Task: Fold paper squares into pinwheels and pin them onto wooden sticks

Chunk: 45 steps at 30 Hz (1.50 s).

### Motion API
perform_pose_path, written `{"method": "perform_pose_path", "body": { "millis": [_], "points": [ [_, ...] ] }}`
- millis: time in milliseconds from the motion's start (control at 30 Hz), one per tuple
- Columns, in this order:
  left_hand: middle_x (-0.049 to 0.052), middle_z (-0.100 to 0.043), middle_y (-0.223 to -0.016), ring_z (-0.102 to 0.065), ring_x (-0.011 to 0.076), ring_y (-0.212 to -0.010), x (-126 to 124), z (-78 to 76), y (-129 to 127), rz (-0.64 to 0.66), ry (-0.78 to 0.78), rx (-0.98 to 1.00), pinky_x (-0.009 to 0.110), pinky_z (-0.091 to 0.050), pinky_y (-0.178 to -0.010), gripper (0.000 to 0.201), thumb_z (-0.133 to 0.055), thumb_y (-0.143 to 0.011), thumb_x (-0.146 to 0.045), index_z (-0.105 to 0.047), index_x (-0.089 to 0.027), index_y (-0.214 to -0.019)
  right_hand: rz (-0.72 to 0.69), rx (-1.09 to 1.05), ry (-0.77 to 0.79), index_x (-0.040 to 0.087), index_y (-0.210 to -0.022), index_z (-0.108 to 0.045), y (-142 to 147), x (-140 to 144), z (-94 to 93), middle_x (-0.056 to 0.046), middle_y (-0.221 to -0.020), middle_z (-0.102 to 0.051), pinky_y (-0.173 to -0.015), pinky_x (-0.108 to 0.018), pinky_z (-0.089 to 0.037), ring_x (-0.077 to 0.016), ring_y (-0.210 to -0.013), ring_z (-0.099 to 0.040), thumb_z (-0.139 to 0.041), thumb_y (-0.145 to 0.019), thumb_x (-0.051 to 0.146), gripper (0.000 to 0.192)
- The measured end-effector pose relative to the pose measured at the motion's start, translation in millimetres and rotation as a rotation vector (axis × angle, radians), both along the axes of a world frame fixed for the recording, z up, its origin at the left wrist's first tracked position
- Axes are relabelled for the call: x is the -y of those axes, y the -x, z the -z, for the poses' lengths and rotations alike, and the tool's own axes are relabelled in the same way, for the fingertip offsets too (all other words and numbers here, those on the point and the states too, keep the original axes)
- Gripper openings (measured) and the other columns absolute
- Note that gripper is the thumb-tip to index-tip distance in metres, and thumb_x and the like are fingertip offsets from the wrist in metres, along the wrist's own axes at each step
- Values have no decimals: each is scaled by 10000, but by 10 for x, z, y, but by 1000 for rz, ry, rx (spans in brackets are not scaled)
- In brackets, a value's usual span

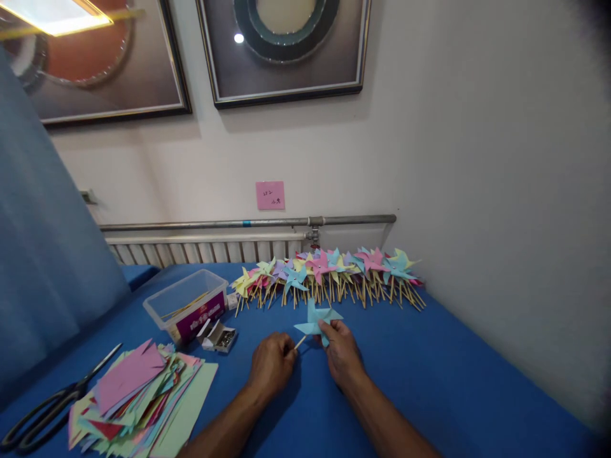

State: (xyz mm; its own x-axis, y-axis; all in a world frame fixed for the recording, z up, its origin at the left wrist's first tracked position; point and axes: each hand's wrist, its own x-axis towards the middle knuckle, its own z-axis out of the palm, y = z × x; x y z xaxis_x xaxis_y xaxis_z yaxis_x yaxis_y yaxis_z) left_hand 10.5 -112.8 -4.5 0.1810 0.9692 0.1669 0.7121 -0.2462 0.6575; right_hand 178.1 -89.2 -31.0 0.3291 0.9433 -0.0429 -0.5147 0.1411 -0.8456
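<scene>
A light blue paper pinwheel (315,318) on a thin wooden stick (300,343) is held just above the blue table (429,381). My right hand (341,353) pinches the pinwheel's paper head from below. My left hand (271,366) grips the lower end of the stick between its fingertips. Both hands are close together near the table's middle. Behind them a long row of finished pinwheels (329,273) in pink, yellow, blue and purple lies along the wall.
A clear plastic box (187,305) with sticks stands at the left, a small open box of pins (218,336) beside it. A pile of coloured paper squares (138,397) and black scissors (52,404) lie front left. A radiator and pipe run along the wall.
</scene>
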Motion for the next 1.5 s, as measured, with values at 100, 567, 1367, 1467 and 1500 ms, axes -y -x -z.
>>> {"method": "perform_pose_path", "body": {
  "millis": [100, 567, 1367, 1467, 1500],
  "points": [
    [16, -663, -796, -558, 159, -761, -14, 17, 5, 4, -16, 18, 257, -305, -687, 100, -609, -823, -166, -689, -169, -765, -8, 1, -1, 237, -663, -642, 4, -1, -7, 41, -598, -661, -565, -276, -444, -156, -554, -582, -881, -594, 364, 279],
    [-20, -577, -593, -497, 141, -595, -66, -11, -10, -135, -45, 225, 269, -303, -620, 196, -573, -846, -274, -579, -181, -674, -71, 90, 61, 218, -765, -676, 137, 79, -61, -20, -691, -707, -541, -293, -505, -175, -582, -659, -813, -621, 699, 521],
    [-13, -603, -619, -513, 132, -604, -21, 92, -135, -79, 33, 376, 248, -331, -595, 144, -564, -805, -223, -604, -164, -680, -244, 467, 28, 218, -666, -583, 284, 171, -59, 50, -528, -543, -467, -236, -323, -107, -455, -429, -663, -708, 466, 264],
    [-17, -599, -613, -508, 130, -597, -13, 88, -129, -78, 30, 353, 250, -329, -592, 151, -560, -811, -228, -598, -168, -679, -233, 474, 22, 222, -675, -580, 291, 190, -72, 51, -527, -535, -466, -236, -323, -110, -459, -426, -644, -729, 445, 238],
    [-18, -597, -613, -506, 130, -597, -10, 88, -129, -73, 26, 350, 250, -329, -590, 155, -556, -815, -231, -596, -169, -679, -230, 476, 21, 224, -676, -580, 295, 197, -78, 49, -533, -537, -466, -237, -325, -111, -463, -429, -636, -733, 441, 231]
  ]
}}
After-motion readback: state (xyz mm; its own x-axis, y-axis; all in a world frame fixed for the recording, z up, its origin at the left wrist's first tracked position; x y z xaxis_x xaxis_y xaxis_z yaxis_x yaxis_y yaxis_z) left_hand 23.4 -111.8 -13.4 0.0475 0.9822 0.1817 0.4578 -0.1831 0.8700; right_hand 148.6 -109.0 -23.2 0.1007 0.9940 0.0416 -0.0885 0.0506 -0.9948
